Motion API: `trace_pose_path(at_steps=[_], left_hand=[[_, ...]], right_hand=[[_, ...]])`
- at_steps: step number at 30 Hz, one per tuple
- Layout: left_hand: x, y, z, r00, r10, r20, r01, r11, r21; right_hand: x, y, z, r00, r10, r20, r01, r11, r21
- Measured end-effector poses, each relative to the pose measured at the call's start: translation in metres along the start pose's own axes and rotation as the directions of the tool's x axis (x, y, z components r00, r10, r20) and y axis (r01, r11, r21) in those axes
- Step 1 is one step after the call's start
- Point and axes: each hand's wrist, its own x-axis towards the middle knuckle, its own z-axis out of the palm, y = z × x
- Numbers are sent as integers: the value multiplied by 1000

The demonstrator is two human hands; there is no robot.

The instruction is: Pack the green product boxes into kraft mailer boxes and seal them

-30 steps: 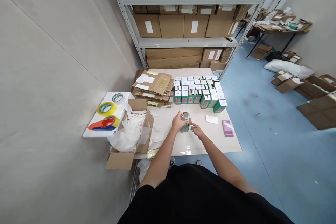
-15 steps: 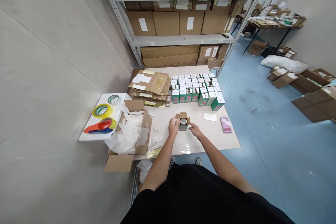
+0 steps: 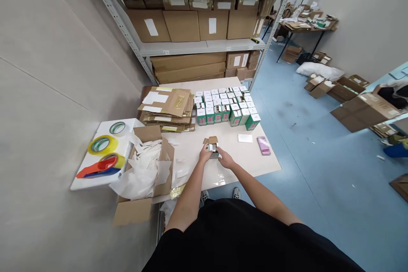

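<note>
A small open carton [image 3: 214,155] stands on the table in front of me, with a brown flap [image 3: 213,140] raised at its back. My left hand [image 3: 204,153] grips its left side, thumb near the white patch at the opening. On the other side, my right hand [image 3: 225,159] is closed against the right edge, fingers at the opening. What lies inside is mostly covered by the fingers and a flap. Several green and white cartons [image 3: 219,112] stand in rows beyond my hands. To their left is a stack of flattened cardboard [image 3: 170,106].
An open cardboard box [image 3: 167,165] of white paper stands at the left, beside a white surface [image 3: 95,129] with tape rolls [image 3: 102,145] and a red tape dispenser [image 3: 98,167]. A white card [image 3: 245,138] and a pink packet [image 3: 264,145] lie right. Shelving [image 3: 188,46] rises behind.
My right hand has moved in from the flap to the carton's right edge. The round silver top seen inside before is now largely covered. The view has turned to the right.
</note>
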Motion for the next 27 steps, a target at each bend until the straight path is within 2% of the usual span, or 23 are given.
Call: trace_pose_path(at_steps=[4, 8, 13, 16, 18, 22, 27], left_hand=[[-1, 2, -3, 1000, 7, 0, -7, 997, -76], [-3, 10, -7, 1000, 3, 4, -2, 990, -142], [-7, 16, -12, 995, 81, 49, -71, 980, -184], [-11, 14, -16, 979, 183, 90, -170, 976, -132], [-14, 11, -18, 967, 232, 102, -224, 971, -86], [-19, 4, -19, 966, 240, 94, -239, 971, -23], [-22, 1, -17, 965, 249, 84, -251, 968, 9]], right_hand=[[-7, 3, 9, 995, 3, 101, 8, 994, -111], [-8, 3, 9, 997, -13, 81, 20, 996, -89], [-9, 0, 3, 998, 48, -44, -47, 999, 6], [-13, -1, 1, 979, 94, -181, -77, 992, 97], [-16, 0, 1, 970, 84, -228, -60, 992, 110], [-19, 3, 1, 979, -9, -204, 23, 998, 65], [-18, 4, 3, 992, 1, -126, -4, 1000, -27]])
